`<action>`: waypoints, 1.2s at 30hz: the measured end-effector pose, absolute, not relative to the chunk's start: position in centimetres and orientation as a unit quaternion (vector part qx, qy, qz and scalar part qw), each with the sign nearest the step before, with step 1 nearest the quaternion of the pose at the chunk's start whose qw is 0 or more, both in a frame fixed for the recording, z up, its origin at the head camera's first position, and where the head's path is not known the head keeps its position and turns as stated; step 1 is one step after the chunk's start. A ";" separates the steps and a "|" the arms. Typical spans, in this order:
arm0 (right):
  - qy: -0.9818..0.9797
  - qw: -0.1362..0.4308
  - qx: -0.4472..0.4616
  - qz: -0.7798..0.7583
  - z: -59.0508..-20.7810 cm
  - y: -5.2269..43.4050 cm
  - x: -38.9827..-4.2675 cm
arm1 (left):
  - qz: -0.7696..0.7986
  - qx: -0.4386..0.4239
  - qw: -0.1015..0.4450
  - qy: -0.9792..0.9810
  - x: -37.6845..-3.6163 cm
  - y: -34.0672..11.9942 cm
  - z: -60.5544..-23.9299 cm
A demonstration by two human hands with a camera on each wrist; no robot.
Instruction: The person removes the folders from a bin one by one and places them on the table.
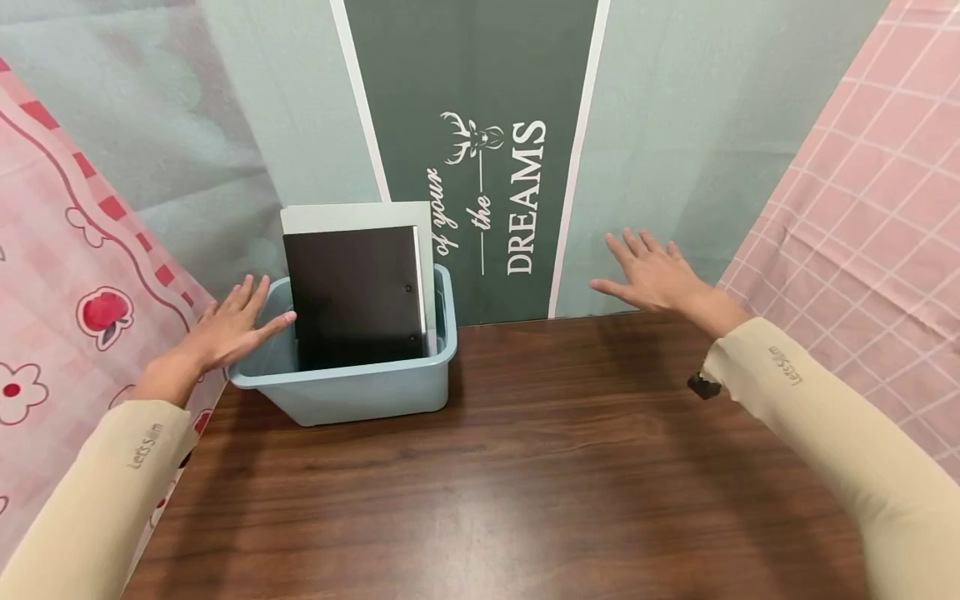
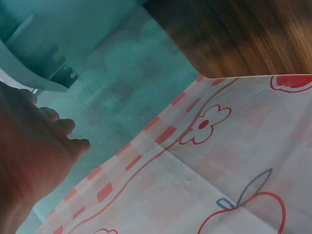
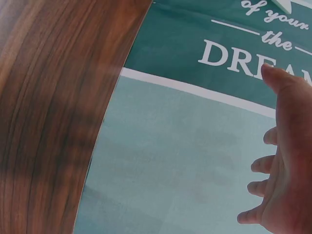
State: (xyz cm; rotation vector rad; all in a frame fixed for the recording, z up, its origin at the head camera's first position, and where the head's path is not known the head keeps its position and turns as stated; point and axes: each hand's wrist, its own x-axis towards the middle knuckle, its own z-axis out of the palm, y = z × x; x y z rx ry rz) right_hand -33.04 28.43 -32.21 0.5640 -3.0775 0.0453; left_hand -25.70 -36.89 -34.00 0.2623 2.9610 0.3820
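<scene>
A pale blue plastic bin (image 1: 360,392) stands at the back left of the table. Upright inside it lean a flat black panel (image 1: 352,292) and, behind that, a larger pale grey-white board (image 1: 352,217); their lower parts are hidden by the bin's wall. My left hand (image 1: 228,329) is spread beside the bin's left end, over its rim in the head view, and holds nothing. Whether it touches the rim, I cannot tell. At the right, my right hand (image 1: 652,273) hovers with fingers spread, in front of the back cloth and apart from any object.
The dark brown wooden table (image 1: 510,467) spreads out in front. A green cloth with white lettering (image 1: 528,200) hangs behind it. Pink patterned cloth (image 1: 60,275) borders the left side, pink checked cloth (image 1: 862,208) the right.
</scene>
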 end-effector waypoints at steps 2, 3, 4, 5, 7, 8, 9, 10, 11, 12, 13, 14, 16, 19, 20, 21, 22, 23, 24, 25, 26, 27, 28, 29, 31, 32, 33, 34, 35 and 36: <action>-0.983 0.011 0.183 0.014 -32.2 28.2 -33.1 | 0.128 0.091 0.071 0.985 -25.8 -36.8 -34.1; -0.983 0.012 0.185 0.014 -32.1 28.0 -33.1 | 0.128 0.092 0.071 0.985 -25.9 -36.8 -34.2; -0.982 0.014 0.187 0.014 -32.1 27.9 -33.1 | 0.128 0.094 0.072 0.985 -25.9 -36.7 -34.2; -0.982 0.015 0.189 0.014 -32.1 27.7 -33.1 | 0.128 0.095 0.073 0.985 -26.0 -36.7 -34.3; -0.981 0.017 0.193 0.014 -32.0 27.4 -33.1 | 0.127 0.097 0.075 0.984 -26.1 -36.7 -34.4; -0.980 0.018 0.195 0.015 -31.9 27.2 -33.1 | 0.127 0.097 0.077 0.984 -26.2 -36.7 -34.5; -0.980 0.020 0.198 0.016 -31.9 27.0 -33.2 | 0.127 0.096 0.078 0.984 -26.2 -36.7 -34.6; -0.979 0.022 0.201 0.016 -31.9 26.8 -33.2 | 0.127 0.096 0.079 0.984 -26.3 -36.7 -34.7; -0.979 0.023 0.204 0.017 -31.9 26.6 -33.3 | 0.127 0.095 0.079 0.984 -26.3 -36.7 -34.8; -0.978 0.024 0.207 0.018 -31.9 26.3 -33.4 | 0.127 0.094 0.079 0.984 -26.4 -36.7 -34.8; -0.977 0.026 0.210 0.018 -31.9 26.1 -33.5 | 0.128 0.093 0.079 0.984 -26.4 -36.8 -34.9; -0.976 0.028 0.214 0.019 -31.9 25.9 -33.6 | 0.128 0.093 0.079 0.984 -26.5 -36.8 -35.0; -0.975 0.029 0.220 0.018 -31.8 25.5 -33.7 | 0.128 0.093 0.081 0.984 -26.5 -36.8 -35.1; -0.973 0.030 0.227 0.018 -31.8 24.8 -33.8 | 0.129 0.094 0.086 0.984 -26.5 -36.7 -35.4; -0.972 0.030 0.230 0.019 -31.7 24.6 -33.8 | 0.129 0.094 0.087 0.983 -26.5 -36.7 -35.4; -0.972 0.031 0.233 0.018 -31.7 24.4 -33.8 | 0.130 0.094 0.088 0.983 -26.5 -36.6 -35.5; -0.971 0.029 0.236 0.020 -31.6 24.2 -33.8 | 0.132 0.094 0.089 0.983 -26.6 -36.6 -35.5; -0.970 0.030 0.238 0.020 -31.6 24.0 -33.8 | 0.133 0.094 0.090 0.983 -26.6 -36.6 -35.6; -0.970 0.030 0.241 0.023 -31.5 23.8 -33.7 | 0.134 0.094 0.090 0.982 -26.6 -36.5 -35.6; -0.969 0.031 0.244 0.023 -31.5 23.6 -33.7 | 0.134 0.094 0.091 0.982 -26.6 -36.5 -35.6; -0.968 0.033 0.247 0.023 -31.5 23.4 -33.7 | 0.134 0.094 0.091 0.982 -26.7 -36.4 -35.7; -0.968 0.034 0.249 0.025 -31.4 23.2 -33.6 | 0.134 0.095 0.090 0.982 -26.7 -36.4 -35.7; -0.967 0.034 0.251 0.027 -31.4 22.9 -33.6 | 0.131 0.096 0.090 0.983 -26.7 -36.4 -35.7; -0.966 0.035 0.253 0.027 -31.3 22.7 -33.7 | 0.128 0.097 0.088 0.983 -26.7 -36.4 -35.7; -0.965 0.036 0.257 0.026 -31.3 22.2 -33.7 | 0.124 0.099 0.088 0.983 -26.7 -36.3 -35.8; -0.965 0.037 0.260 0.027 -31.3 21.9 -33.8 | 0.126 0.099 0.089 0.983 -26.7 -36.3 -35.8; -0.964 0.037 0.262 0.026 -31.3 21.6 -33.8 | 0.129 0.098 0.092 0.983 -26.7 -36.3 -35.8; -0.963 0.037 0.265 0.026 -31.3 21.3 -33.8 | 0.131 0.096 0.095 0.982 -26.7 -36.3 -35.8; -0.963 0.038 0.267 0.024 -31.4 21.1 -33.9 | 0.136 0.094 0.098 0.981 -26.7 -36.2 -35.9; -0.962 0.038 0.270 0.026 -31.4 20.8 -33.9 | 0.141 0.092 0.101 0.980 -26.7 -36.2 -35.9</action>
